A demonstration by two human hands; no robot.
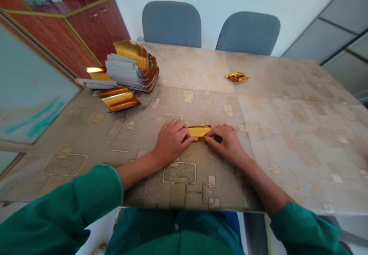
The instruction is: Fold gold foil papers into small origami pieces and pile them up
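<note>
A small strip of shiny gold foil paper point(200, 131) lies on the table in front of me, its near edge rolled or folded over. My left hand point(174, 140) is closed on its left end, thumb at the near edge. At the right end, my right hand point(224, 142) pinches the same paper between thumb and fingers. Farther off to the right rests a folded gold foil piece point(237, 77) with pointed ends. A thick stack of foil paper point(128, 69), gold on one side and white on the other, sits at the back left, with a loose gold sheet point(118, 98) before it.
The table point(276, 132) has a beige patterned cover, and its front edge runs close to my body. Two grey chairs point(171, 24) stand along the far side by the wall. A reddish wooden cabinet point(94, 25) is at the back left.
</note>
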